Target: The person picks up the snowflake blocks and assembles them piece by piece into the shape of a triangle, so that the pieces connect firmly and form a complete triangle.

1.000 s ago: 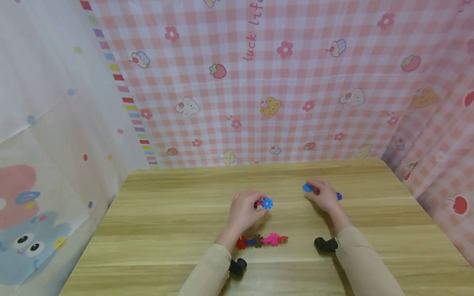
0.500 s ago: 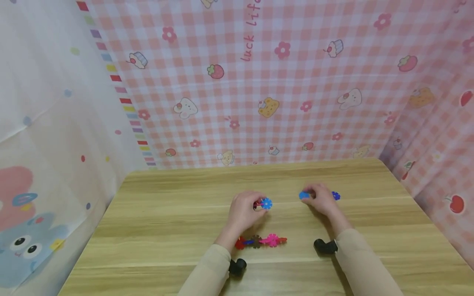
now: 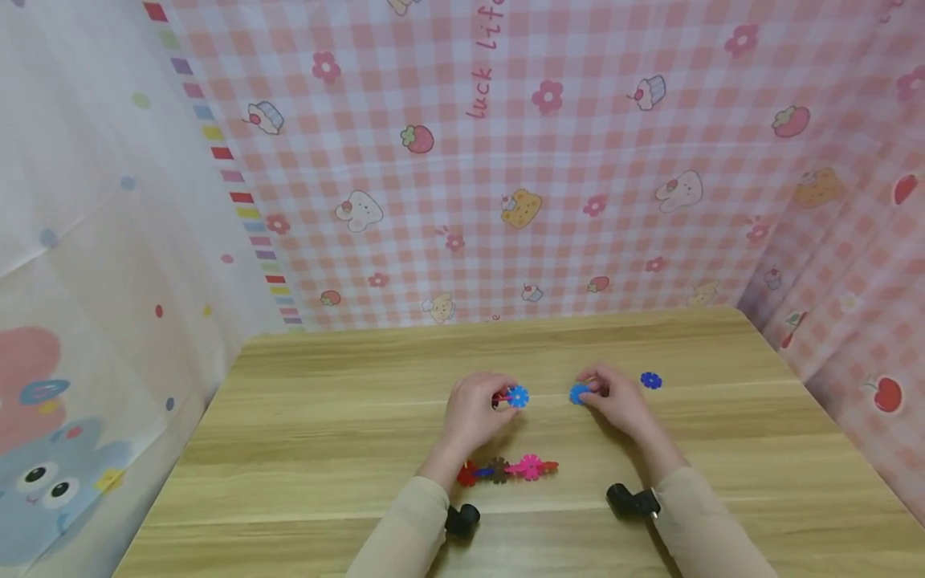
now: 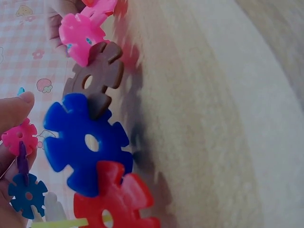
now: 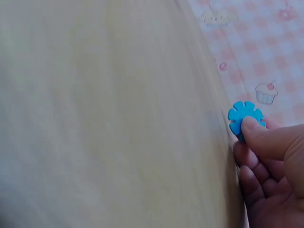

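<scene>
My left hand [image 3: 473, 413] holds a short chain of snowflake discs. A light blue disc [image 3: 517, 396] faces up at its right end, and the left wrist view shows a pink disc [image 4: 20, 137], a purple one edge-on and a darker blue disc [image 4: 28, 195] joined by their slots. Between thumb and fingers my right hand [image 3: 616, 401] pinches a single light blue snowflake disc [image 5: 245, 119], a short distance right of that chain. Nearer me on the table lies a longer chain with red, blue [image 4: 88, 142], brown [image 4: 97, 78], pink and orange-red discs.
A loose dark blue snowflake disc [image 3: 651, 380] lies on the wooden table [image 3: 325, 449] beyond my right hand. Black wrist devices [image 3: 632, 502] sit by both sleeves. A pink checked curtain [image 3: 462, 160] stands behind the table's far edge.
My right hand has come left and slightly nearer with its light blue disc, closer to the left hand. The dark blue disc is now uncovered. The left hand stays in place.
</scene>
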The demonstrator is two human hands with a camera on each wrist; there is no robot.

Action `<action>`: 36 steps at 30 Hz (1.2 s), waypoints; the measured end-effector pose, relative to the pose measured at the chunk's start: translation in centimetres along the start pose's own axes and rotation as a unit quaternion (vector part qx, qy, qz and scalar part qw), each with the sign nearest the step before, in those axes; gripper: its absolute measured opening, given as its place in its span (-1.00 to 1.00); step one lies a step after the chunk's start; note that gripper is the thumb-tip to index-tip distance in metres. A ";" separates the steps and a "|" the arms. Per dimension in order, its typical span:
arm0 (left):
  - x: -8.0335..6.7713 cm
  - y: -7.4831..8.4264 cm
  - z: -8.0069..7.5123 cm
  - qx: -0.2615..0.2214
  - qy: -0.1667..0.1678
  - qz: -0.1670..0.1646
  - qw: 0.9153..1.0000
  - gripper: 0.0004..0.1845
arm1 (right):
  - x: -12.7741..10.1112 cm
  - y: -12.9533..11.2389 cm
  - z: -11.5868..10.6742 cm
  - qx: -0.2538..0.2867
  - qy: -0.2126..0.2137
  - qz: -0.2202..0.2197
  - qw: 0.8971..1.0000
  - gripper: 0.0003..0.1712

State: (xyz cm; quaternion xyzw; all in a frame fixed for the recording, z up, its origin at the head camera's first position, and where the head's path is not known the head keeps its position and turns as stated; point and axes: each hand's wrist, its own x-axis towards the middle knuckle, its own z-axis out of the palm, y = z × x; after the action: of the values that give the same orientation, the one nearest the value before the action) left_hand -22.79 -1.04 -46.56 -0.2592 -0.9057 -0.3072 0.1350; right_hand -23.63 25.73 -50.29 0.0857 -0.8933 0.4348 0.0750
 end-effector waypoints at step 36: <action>-0.1 0.0 0.1 -0.007 0.005 -0.001 1.000 -0.71 | -0.9 -6.2 3.7 0.095 0.023 -0.007 0.995 -0.94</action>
State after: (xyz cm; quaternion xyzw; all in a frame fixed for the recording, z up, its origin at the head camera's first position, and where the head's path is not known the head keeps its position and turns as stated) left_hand -22.70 -1.07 -46.67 -0.2580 -0.9030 -0.3150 0.1373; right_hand -21.65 19.17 -47.99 0.0890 -0.8456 0.5186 0.0905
